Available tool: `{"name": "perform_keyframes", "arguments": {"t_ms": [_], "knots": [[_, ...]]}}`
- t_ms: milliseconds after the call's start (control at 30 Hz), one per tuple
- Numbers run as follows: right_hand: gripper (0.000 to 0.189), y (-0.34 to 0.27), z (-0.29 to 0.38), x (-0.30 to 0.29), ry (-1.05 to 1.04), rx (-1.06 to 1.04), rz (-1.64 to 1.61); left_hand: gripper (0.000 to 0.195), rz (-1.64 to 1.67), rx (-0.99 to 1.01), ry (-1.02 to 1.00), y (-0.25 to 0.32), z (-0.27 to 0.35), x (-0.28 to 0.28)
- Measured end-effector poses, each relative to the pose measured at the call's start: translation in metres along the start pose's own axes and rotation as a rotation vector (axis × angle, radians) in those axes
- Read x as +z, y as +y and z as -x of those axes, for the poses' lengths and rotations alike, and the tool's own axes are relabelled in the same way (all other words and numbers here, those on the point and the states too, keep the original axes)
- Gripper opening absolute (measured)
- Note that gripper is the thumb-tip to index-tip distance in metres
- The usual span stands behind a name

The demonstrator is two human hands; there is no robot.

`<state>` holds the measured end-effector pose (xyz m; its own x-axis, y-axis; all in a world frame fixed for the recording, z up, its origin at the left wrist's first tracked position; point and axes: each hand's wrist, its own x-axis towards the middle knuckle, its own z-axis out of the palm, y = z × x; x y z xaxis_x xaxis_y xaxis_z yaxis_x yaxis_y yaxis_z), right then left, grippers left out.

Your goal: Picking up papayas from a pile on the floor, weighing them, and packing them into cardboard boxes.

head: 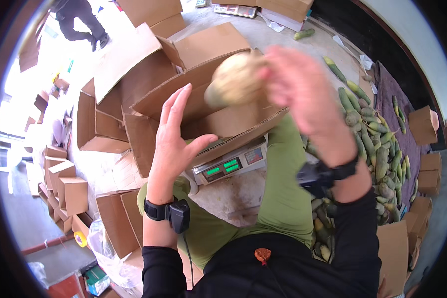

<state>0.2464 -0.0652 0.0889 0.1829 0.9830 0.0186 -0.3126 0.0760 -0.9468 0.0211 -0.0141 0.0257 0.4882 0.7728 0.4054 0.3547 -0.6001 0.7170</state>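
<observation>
My right hand, blurred by motion, grips the right side of a pale, yellow-green radish. The radish is above an open cardboard box in front of my knees; its outline is smeared. At the box's near left side is my left hand, fingers raised and thumb spread, with nothing in it. A digital scale with lit green displays is under the box. To my right lies a heap of long green radishes, some with rounded, earthy ends.
More open cardboard boxes stand behind and left of the box. A purple cloth lies beside the radishes. Clear plastic film and a yellow tape roll are at lower left. A person is at upper left.
</observation>
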Motion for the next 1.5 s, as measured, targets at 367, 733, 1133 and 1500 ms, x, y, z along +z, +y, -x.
{"name": "perform_keyframes", "arguments": {"t_ms": [367, 733, 1133, 1500], "knots": [[0.03, 0.11, -0.012, 0.051, -0.047, -0.201, 0.954, 0.017, 0.141, -0.289, -0.296, -0.043, 0.004, 0.003], [0.012, 0.108, 0.09, -0.122, 0.546, -0.293, 0.818, 0.017, 0.26, -0.473, 0.091, -0.036, -0.012, 0.015], [0.019, 0.248, 0.33, -0.324, 0.429, 1.016, 1.744, 0.013, -0.252, -0.451, -0.537, -0.048, -0.004, 0.026], [0.025, 0.265, 0.405, -0.331, 0.171, 1.28, 2.02, 0.016, -0.268, -0.548, -0.339, -0.046, -0.003, 0.011]]}}
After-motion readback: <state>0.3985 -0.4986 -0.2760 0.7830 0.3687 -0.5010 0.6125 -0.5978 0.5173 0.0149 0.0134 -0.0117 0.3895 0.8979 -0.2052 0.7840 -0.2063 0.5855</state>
